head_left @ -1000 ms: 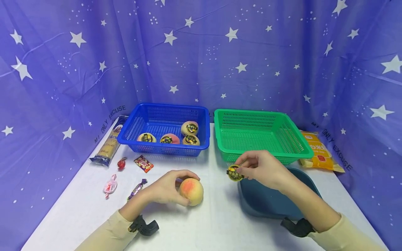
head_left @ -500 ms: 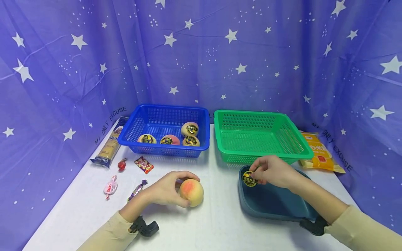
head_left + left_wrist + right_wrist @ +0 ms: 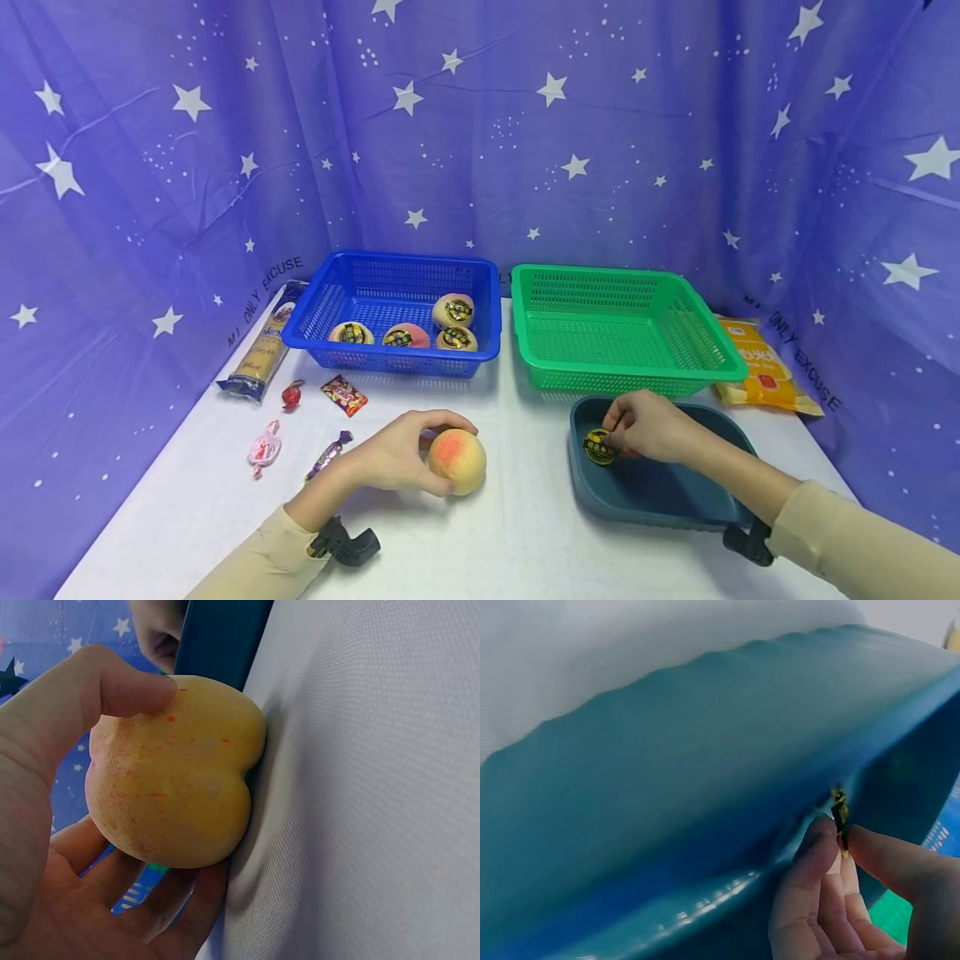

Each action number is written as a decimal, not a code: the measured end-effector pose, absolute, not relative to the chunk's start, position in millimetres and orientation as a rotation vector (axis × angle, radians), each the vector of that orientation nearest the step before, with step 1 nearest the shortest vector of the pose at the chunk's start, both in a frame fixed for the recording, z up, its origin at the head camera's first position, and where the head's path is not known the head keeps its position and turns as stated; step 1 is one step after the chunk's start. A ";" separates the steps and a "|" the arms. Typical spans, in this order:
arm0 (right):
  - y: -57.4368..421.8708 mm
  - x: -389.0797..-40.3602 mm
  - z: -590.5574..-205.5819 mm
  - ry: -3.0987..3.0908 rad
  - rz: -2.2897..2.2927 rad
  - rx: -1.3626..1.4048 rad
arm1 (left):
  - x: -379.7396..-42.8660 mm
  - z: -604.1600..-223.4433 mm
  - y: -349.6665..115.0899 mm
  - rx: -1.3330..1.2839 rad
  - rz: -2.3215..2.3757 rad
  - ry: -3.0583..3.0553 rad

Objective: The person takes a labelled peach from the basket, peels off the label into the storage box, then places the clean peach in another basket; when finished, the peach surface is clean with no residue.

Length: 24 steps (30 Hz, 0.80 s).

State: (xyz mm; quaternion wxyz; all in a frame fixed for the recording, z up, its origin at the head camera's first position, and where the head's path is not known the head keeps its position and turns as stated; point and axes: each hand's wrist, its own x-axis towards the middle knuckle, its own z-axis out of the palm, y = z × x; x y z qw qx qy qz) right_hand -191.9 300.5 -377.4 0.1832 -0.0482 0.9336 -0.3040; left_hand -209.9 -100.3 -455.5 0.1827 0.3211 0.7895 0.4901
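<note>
My left hand [image 3: 397, 454] grips a yellow peach [image 3: 459, 462] with a red blush, thumb on one side and fingers on the other. In the left wrist view the peach [image 3: 172, 772] sits right at the white tabletop. Over the dark teal tub [image 3: 660, 512], my right hand [image 3: 652, 429] pinches a round black-and-gold sticker [image 3: 598, 447] by its edge. The right wrist view shows that sticker [image 3: 840, 814] edge-on between thumb and fingertips, down inside the tub's walls.
A blue basket [image 3: 390, 358] at the back holds several peaches with similar stickers. Beside it stands a green basket [image 3: 630, 379]. Several wrapped candies, among them a red one [image 3: 345, 395], lie at left near a noodle packet [image 3: 262, 350]. A yellow bag [image 3: 765, 367] lies at right.
My right hand has moved right and down with the sticker, from left of the teal tub to inside it. The left hand and its peach have stayed put.
</note>
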 end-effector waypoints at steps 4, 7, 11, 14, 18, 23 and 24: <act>303.3 -190.3 -378.5 2.671 -0.817 -0.141 | -209.9 -455.2 -100.0 0.901 1.385 2.223; 304.9 -188.8 -375.3 2.699 -0.782 -0.145 | -209.9 -455.3 -100.2 0.896 1.384 2.227; 306.8 -184.2 -366.9 2.749 -0.698 -0.186 | -209.8 -456.1 -100.1 0.909 1.390 2.231; 309.9 -179.0 -357.0 2.766 -0.674 -0.251 | -209.6 -456.4 -100.0 0.916 1.398 2.235; 320.7 -173.3 -340.1 2.767 -0.777 -0.315 | -208.8 -454.5 -98.3 0.922 1.401 2.248; 350.7 -176.0 -323.2 2.888 -0.921 -0.316 | -205.6 -446.8 -94.2 0.936 1.393 2.257; 359.1 -178.2 -321.2 2.933 -0.927 -0.300 | -205.0 -445.1 -92.7 0.943 1.390 2.259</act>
